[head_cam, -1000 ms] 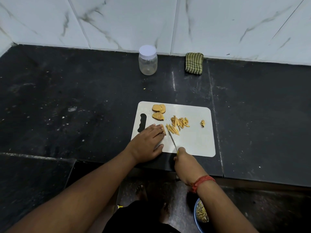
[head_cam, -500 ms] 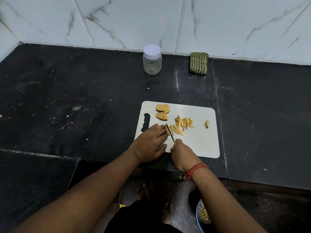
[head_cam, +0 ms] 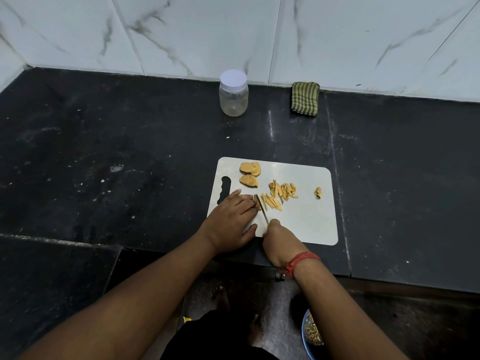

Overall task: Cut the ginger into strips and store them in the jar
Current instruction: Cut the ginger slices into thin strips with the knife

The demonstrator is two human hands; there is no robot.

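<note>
At frame centre, the right hand (head_cam: 279, 239) grips a knife (head_cam: 262, 210), the left hand (head_cam: 231, 216) pins ginger (head_cam: 257, 201) flat; the lidded jar (head_cam: 233, 93) and striped cloth (head_cam: 305, 98) stand beyond.

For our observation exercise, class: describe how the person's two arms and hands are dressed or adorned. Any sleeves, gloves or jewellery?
Both forearms are bare, with no sleeves in view and no gloves. The left hand and its wrist carry nothing visible. The right hand has a red-orange thread band, wound in several strands, around the wrist. No rings or watch can be made out on either hand.
</note>
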